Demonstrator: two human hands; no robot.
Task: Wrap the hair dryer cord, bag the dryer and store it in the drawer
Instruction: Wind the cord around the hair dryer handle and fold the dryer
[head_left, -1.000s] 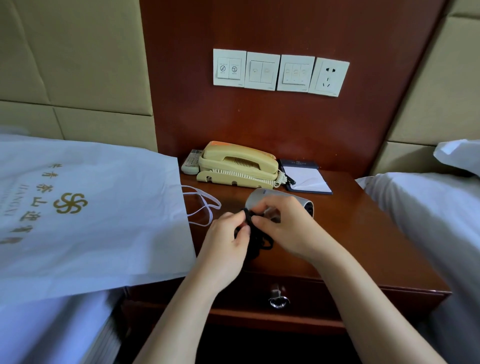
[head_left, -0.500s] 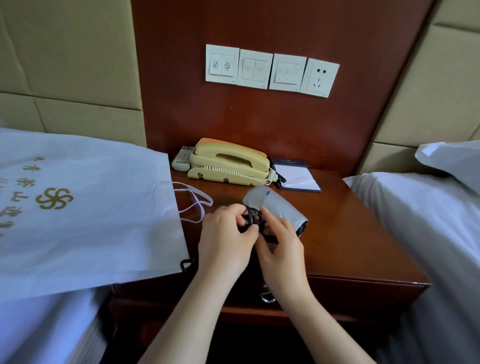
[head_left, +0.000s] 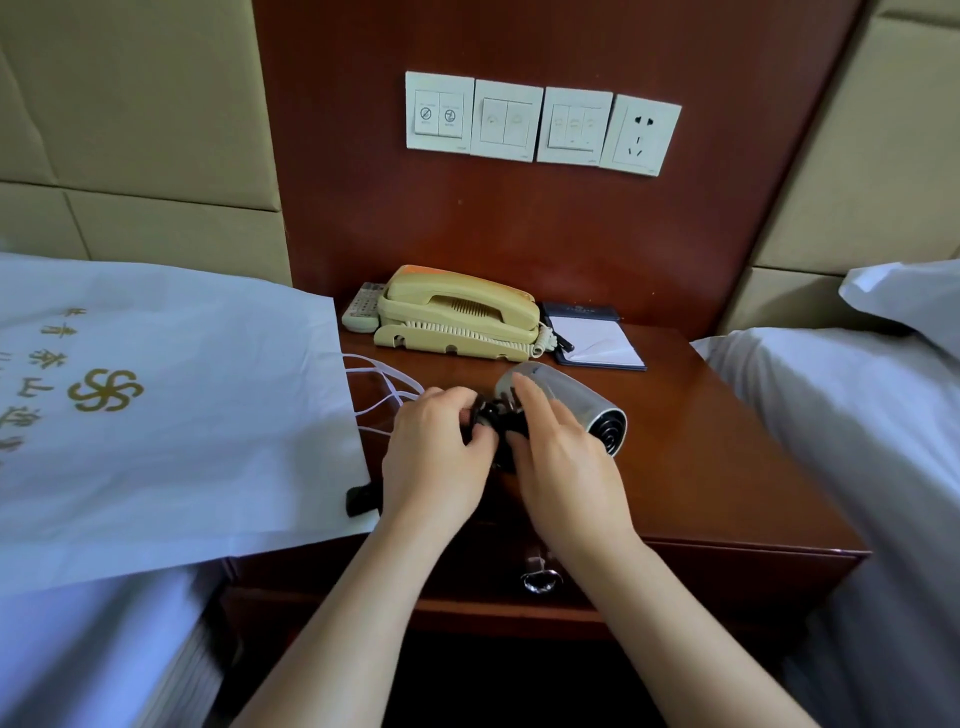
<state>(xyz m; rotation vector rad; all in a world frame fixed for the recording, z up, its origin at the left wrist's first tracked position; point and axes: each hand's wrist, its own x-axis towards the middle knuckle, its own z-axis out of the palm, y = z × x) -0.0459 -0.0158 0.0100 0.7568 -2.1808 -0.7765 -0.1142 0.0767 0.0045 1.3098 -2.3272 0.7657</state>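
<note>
While the dryer (head_left: 566, 410) lies on the nightstand (head_left: 727, 467), its barrel now turned further right than a second ago, I see the left hand (head_left: 436, 457) pinching the black cord (head_left: 491, 415) bundle. The right hand (head_left: 561, 457) rests half-open against it; wrapping seems nearly done, the bag (head_left: 182, 415) waiting left.

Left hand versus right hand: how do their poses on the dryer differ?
The left hand is curled, fingertips pinching the black cord; the right hand lies flatter, fingers stretched forward. The left hand touches only the cord bundle; the right hand's fingertips reach the silver dryer barrel. Both work above the nightstand, meeting at the cord.
</note>
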